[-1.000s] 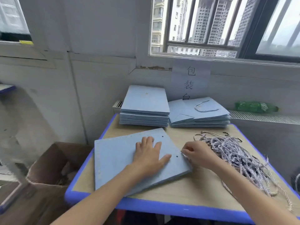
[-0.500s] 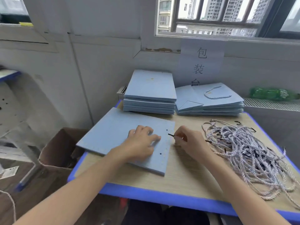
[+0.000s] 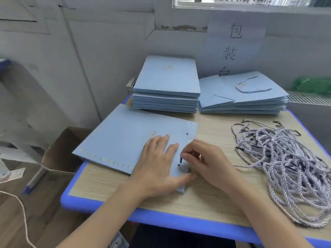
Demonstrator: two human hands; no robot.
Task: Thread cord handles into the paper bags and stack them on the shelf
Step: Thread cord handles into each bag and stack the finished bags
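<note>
The left hand [image 3: 157,165] is laid flat on a flat pale-blue paper bag [image 3: 129,138], fingers straight and pressing it to the worktop [image 3: 111,185]; its thumb reaches the bag's near corner. Just right of it, the right hand [image 3: 206,161] is curled, and a black cord tip [image 3: 180,160] is pinched between its fingers, held upright just above a punched hole [image 3: 178,165] near the bag's edge. A second hole [image 3: 187,134] is seen further along the same edge, beyond the fingertips of both hands. The cord behind the tip is hidden by the hand, so its run cannot be told.

To the right of the right hand a loose heap of white-and-blue twisted cord handles [image 3: 286,161] is spread over the worktop — many with black tips showing.

Beyond the hands, two piles are set against the wall: a neat stack of flat bags [image 3: 166,81] past the left hand, and beside it, further right, a stack of bags [image 3: 241,97] whose top one carries a threaded cord loop [image 3: 250,86].

Left of the left hand, below the worktop's edge, an open cardboard box [image 3: 62,151] is seen. A paper sign [image 3: 234,42] is fixed to the wall behind the stacks.
</note>
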